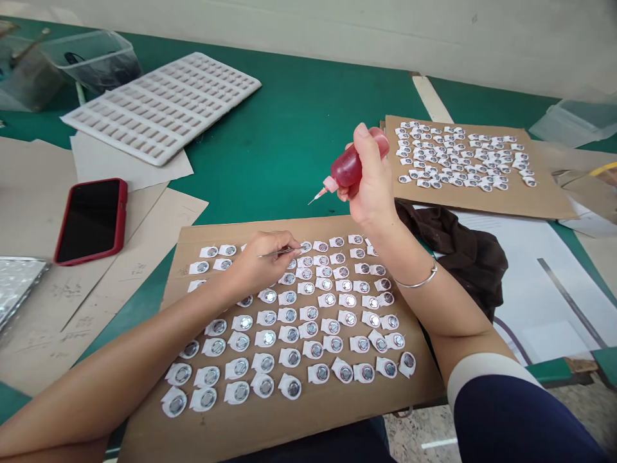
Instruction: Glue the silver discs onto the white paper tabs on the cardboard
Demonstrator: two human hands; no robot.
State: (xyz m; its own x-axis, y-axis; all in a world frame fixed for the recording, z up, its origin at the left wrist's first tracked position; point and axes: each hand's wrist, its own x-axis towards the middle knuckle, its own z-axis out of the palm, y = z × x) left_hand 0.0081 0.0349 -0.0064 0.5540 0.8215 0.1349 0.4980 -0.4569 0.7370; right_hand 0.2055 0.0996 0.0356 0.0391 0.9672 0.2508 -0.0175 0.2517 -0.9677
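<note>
My right hand (370, 177) is wrapped round a small squeeze bottle (348, 168) of red liquid. Its thin needle tip points down and left, in the air above the far edge of a cardboard sheet (231, 431). My left hand (270, 257) pinches a slim metal tool (278, 252), which looks like tweezers. The tool's tip reaches a round metal piece on a white tab (305, 246) in the back row; whether it grips the piece I cannot tell. Rows of similar metal pieces on white tabs (290, 334) cover the sheet, some hidden under my left hand and forearm.
At back right lies another cardboard sheet (486, 202) with many such pieces, and a dark cloth (463, 263) in front of it. A red-cased phone (91, 222), a white slotted tray (164, 106) and a clear plastic box (99, 61) are on the left. A metal ruler (571, 302) rests on white paper.
</note>
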